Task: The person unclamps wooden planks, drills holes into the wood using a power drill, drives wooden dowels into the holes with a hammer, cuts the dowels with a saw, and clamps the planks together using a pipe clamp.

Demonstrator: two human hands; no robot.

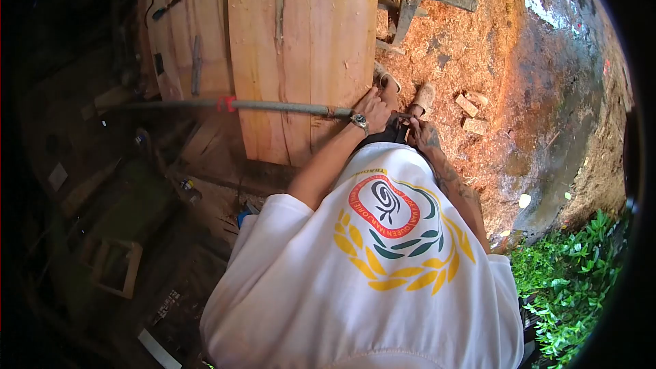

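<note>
With the left hand (370, 111) and right hand (425, 137) working beside the bar's (294, 107) near end, finger closure is impossible to tell; uneven pressure there could be skewing the bar across the planks (335, 41).

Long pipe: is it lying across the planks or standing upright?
Lying across: the long pipe runs sideways over the planks, its far end reaching past their left edge.

White short-sleeved shirt (294, 294); its red-ringed emblem (384, 206) encloses a dark swirl (387, 199), with green and yellow leaves (425, 279) curving round; metal watch (359, 121), dark legwear (391, 131) and light clogs (424, 98) beyond the emblem.
</note>
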